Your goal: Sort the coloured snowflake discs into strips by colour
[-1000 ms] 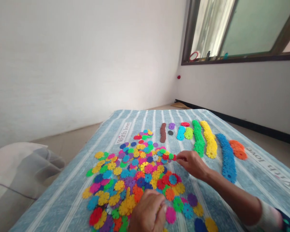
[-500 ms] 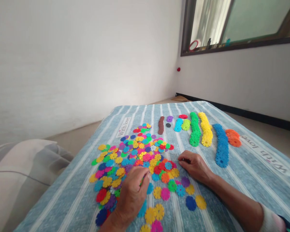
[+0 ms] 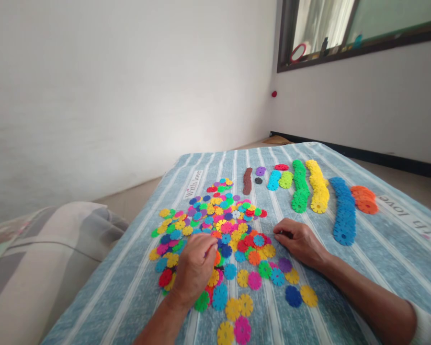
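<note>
A loose heap of colourful flower-shaped plastic discs [image 3: 233, 227] spreads over the cloth-covered table. Over the heap's near left part is my left hand [image 3: 196, 266], fingers curled closed; whatever they hold, if anything, is hidden. My right hand [image 3: 301, 242] rests at the heap's right edge, thumb and fingers drawn together, and its grip is too shaded to make out. Overlapping rows of sorted discs lie beyond it: a green row [image 3: 300, 189], a yellow row [image 3: 318, 189], a blue row [image 3: 344, 213] and an orange group [image 3: 365, 200].
Smaller groups sit farther back: a brown row [image 3: 247, 181], light blue discs [image 3: 273, 180], lime discs [image 3: 286, 179], red [image 3: 281, 167], purple [image 3: 260, 171] and black [image 3: 258, 180]. The striped tablecloth [image 3: 129, 292] reaches the table edges. Draped fabric [image 3: 68, 258] is at left.
The view has shifted, so the table and discs appear farther right. My left hand has drawn slightly across the heap, uncovering blue and orange discs beside it. My right hand stays by the heap.
</note>
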Tool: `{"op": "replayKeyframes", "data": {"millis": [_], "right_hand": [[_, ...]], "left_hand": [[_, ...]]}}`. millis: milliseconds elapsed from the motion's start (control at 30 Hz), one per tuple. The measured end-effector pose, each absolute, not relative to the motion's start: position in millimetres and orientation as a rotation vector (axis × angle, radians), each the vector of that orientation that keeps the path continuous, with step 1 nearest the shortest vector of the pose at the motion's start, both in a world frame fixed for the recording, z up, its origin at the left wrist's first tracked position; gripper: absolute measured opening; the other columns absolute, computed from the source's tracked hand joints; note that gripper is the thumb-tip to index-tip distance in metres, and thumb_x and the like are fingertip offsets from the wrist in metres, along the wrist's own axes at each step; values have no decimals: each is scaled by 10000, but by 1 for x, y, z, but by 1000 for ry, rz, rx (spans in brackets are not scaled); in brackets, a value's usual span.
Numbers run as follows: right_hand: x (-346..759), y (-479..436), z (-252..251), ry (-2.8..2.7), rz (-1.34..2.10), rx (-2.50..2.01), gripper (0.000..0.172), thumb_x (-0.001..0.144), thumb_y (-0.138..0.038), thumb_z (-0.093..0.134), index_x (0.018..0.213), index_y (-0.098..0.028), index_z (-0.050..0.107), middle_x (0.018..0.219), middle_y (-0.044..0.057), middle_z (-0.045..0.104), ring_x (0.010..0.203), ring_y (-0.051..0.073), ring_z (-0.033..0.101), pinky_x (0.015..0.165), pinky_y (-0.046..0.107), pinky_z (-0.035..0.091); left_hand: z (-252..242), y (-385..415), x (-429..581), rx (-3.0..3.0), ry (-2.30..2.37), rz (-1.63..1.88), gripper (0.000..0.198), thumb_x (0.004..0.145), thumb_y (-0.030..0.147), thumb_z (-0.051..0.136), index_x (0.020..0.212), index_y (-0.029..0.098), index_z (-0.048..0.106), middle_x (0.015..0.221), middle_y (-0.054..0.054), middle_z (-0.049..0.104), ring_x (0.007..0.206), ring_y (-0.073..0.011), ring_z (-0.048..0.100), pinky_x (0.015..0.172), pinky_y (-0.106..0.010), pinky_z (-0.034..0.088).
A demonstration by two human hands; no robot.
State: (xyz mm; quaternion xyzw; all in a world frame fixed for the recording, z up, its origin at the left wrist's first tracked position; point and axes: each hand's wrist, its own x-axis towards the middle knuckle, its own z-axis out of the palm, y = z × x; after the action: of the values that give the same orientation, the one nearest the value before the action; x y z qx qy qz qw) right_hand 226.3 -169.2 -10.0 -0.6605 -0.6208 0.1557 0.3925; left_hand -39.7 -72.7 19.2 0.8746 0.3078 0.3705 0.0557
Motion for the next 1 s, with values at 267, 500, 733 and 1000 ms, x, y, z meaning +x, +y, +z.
{"op": "replayKeyframes", "data": {"millis": [267, 500, 733, 1000], "right_hand": [[225, -171, -9, -1595, 401, -1683, 139, 808, -247, 504, 768, -218, 634, 762, 18, 630, 708, 165, 593, 653, 283, 449], [226, -172, -11, -1594, 389, -1658, 133, 801, -250, 510, 786, -237, 641, 770, 14, 647, 717, 173, 610, 663, 289, 470], [227, -174, -16, -1607, 412, -1650, 136, 807, -277, 507, 789, -246, 638, 791, 17, 651, 708, 176, 613, 663, 299, 481], [227, -175, -16, -1592, 407, -1656, 142, 803, -290, 504, 781, -256, 640, 796, 17, 656, 731, 185, 621, 668, 308, 485]], "left_hand": [[21, -74, -52, 2810, 913, 675, 246, 667, 245, 706, 909, 203, 694, 1219, -108, 589, 1207, -328, 475, 963, -537, 440], [21, -66, -66, 2802, 992, 414, 357, 673, 256, 717, 1027, 225, 682, 1350, -113, 494, 1301, -347, 374, 1011, -560, 380], [14, -54, -77, 2802, 1118, 510, 288, 731, 208, 635, 1014, 200, 684, 1243, -115, 581, 1211, -305, 491, 973, -508, 446], [19, -57, -75, 2701, 1206, 799, 251, 689, 122, 628, 934, 171, 650, 1208, -115, 590, 1198, -293, 495, 1006, -501, 426]]}}
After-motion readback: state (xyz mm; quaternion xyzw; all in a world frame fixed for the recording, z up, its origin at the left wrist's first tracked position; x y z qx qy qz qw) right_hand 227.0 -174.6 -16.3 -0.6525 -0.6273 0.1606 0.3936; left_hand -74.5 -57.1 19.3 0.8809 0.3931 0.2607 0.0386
